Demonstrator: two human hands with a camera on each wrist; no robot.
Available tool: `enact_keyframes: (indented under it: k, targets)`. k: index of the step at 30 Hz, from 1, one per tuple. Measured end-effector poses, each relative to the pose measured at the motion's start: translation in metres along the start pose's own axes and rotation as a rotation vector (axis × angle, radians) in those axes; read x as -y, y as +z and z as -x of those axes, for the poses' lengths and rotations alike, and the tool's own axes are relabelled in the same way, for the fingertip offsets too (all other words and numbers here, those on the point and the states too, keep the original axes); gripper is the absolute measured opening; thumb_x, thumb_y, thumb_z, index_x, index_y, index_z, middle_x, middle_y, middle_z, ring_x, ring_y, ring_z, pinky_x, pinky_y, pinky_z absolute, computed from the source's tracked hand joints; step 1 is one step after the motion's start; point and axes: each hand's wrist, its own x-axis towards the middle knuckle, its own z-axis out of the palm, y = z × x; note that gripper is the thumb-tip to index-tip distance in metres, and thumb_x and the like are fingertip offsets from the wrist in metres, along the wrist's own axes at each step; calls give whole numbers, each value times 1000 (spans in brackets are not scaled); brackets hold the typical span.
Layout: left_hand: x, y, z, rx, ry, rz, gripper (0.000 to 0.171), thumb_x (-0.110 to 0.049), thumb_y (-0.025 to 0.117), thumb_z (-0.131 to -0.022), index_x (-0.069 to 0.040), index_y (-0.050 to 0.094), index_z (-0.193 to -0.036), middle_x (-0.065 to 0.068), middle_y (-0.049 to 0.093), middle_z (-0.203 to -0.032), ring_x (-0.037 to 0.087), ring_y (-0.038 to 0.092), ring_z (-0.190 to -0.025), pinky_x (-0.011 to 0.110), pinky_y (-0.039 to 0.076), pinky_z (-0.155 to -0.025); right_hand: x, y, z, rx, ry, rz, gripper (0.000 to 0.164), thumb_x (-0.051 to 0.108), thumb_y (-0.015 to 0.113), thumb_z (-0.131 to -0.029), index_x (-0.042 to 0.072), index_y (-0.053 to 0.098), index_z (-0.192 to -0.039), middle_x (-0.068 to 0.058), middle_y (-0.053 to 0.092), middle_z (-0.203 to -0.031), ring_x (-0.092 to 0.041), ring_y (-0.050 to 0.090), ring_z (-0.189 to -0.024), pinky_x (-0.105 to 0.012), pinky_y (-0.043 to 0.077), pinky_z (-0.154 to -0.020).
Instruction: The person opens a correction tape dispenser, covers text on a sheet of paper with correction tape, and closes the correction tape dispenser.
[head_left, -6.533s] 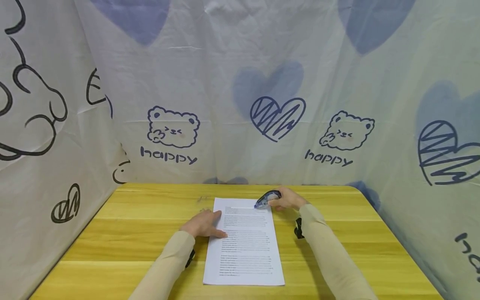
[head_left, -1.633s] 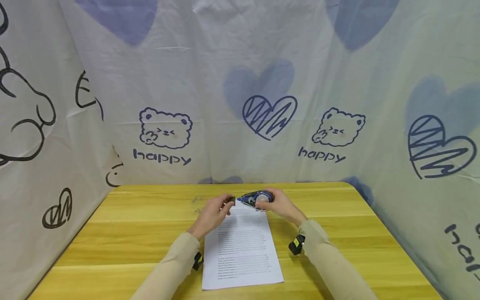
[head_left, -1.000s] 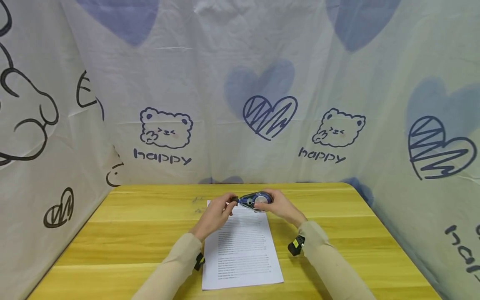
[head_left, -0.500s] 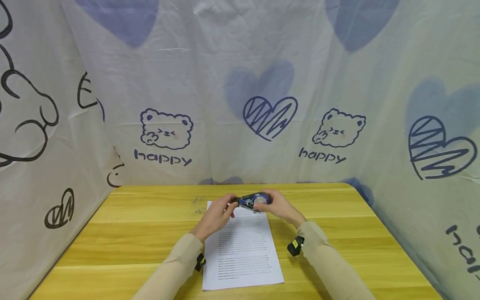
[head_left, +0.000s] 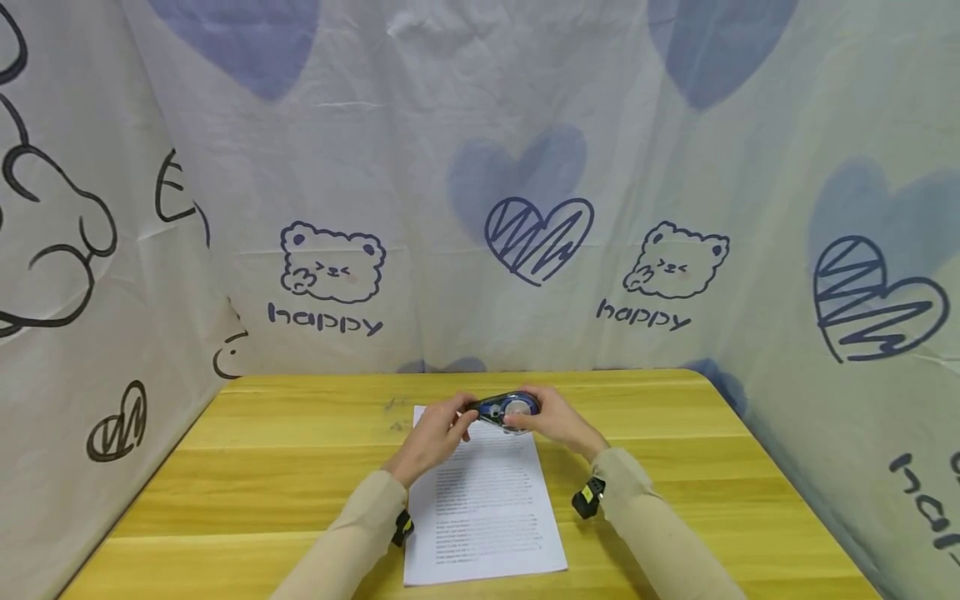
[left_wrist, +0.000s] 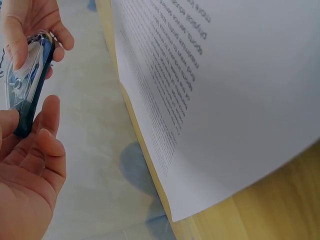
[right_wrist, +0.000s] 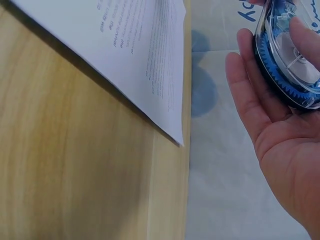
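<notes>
A correction tape dispenser [head_left: 516, 407] with a clear shell and blue gears is held over the top of a printed paper stack [head_left: 483, 525]. My right hand [head_left: 558, 421] grips its round body, thumb on the clear face, as the right wrist view shows with the gear wheel [right_wrist: 280, 75]. My left hand [head_left: 433, 437] pinches the dark cap [left_wrist: 24, 117] at the narrow tip, between thumb and index finger. The cap sits against the dispenser, and the tip inside it is hidden. In the left wrist view both hands hold the dispenser [left_wrist: 32, 75] from opposite ends.
The paper lies on a yellow wood-grain table [head_left: 285, 475]. Behind and beside the table hangs a pale curtain [head_left: 450, 317] with hearts and bears. A small black wrist device [head_left: 588, 498] sits on the right wrist, and another [head_left: 402, 528] on the left.
Earlier my left hand pressed the paper while the right held the dispenser on it. Then the left hand brought the dark cap to the tip; the gap between them has closed.
</notes>
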Motion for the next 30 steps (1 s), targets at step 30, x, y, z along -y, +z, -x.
enact_keyframes:
  k: [30]
  targets:
    - [10, -4, 3, 74, -54, 36, 29, -19, 54, -102, -7, 64, -126, 15, 70, -90, 34, 67, -71, 23, 43, -51, -3, 5, 1, 191, 20, -196, 49, 28, 67, -94, 7, 45, -132, -19, 65, -109, -51, 62, -95, -57, 56, -72]
